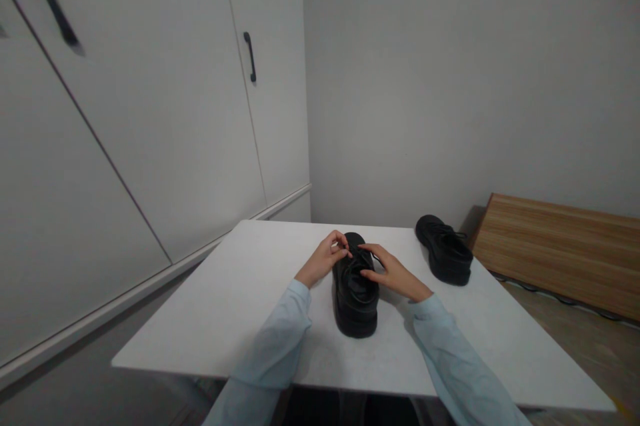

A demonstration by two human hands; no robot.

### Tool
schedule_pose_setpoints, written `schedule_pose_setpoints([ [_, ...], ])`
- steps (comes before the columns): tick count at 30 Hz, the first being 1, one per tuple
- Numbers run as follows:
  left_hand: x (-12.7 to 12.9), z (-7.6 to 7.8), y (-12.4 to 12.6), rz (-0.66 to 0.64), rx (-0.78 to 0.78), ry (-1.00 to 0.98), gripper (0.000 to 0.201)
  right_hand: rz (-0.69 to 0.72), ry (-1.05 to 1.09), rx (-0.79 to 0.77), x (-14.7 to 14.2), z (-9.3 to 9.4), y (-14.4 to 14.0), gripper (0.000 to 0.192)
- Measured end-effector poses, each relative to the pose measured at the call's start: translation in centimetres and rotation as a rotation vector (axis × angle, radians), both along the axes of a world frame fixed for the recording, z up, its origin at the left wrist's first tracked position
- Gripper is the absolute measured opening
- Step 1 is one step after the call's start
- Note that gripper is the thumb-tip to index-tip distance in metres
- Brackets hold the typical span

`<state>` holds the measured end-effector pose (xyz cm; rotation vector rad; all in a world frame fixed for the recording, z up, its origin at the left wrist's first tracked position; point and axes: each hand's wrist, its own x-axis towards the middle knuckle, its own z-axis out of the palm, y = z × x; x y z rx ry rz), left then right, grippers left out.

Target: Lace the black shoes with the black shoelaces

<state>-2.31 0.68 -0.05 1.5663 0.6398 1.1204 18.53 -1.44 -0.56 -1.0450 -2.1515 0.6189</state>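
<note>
A black lace-up shoe [356, 319] stands upright on the white table, its heel towards me and its toe pointing away. My left hand [327, 257] is at the left side of the laces, thumb and fingertips drawn together in a pinch on a black shoelace; the exact grip is hard to see against the dark shoe. From the right, my right hand [390, 271] reaches over the shoe opening. Its thumb and forefinger are apart, with the fingertips by the laces. A second black lace-up shoe [450, 265] stands at the table's right edge, apart from both hands.
The white table [215, 326] ends close in front of me. White cabinets [165, 113] with dark handles line the left side, and a grey wall [450, 93] rises behind. To the right, a wood-grain panel [560, 253] is beyond the table edge.
</note>
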Motion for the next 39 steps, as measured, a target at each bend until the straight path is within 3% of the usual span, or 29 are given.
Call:
schedule_pose_setpoints([
  [8, -0.3, 0.6, -0.3, 0.021, -0.01, 0.055, 0.014, 0.009, 0.014, 0.014, 0.2, -0.4, 0.2, 0.053],
  [14, -0.8, 0.7, -0.5, -0.064, -0.085, 0.032, 0.04, 0.003, 0.023, 0.021, 0.3, -0.6, 0.2, 0.054],
  [18, -1.2, 0.2, -0.1, -0.049, -0.111, 0.082, 0.05, 0.004, 0.022, 0.014, 0.2, -0.5, 0.2, 0.054],
  [26, -1.4, -0.6, 0.7, -0.011, -0.007, 0.188, 0.039, 0.017, 0.027, 0.017, 0.3, -0.6, 0.3, 0.054],
  [39, -1.2, -0.7, 1.0, 0.23, 0.129, 0.232, 0.018, 0.01, 0.019, 0.011, 0.3, -0.6, 0.2, 0.052],
])
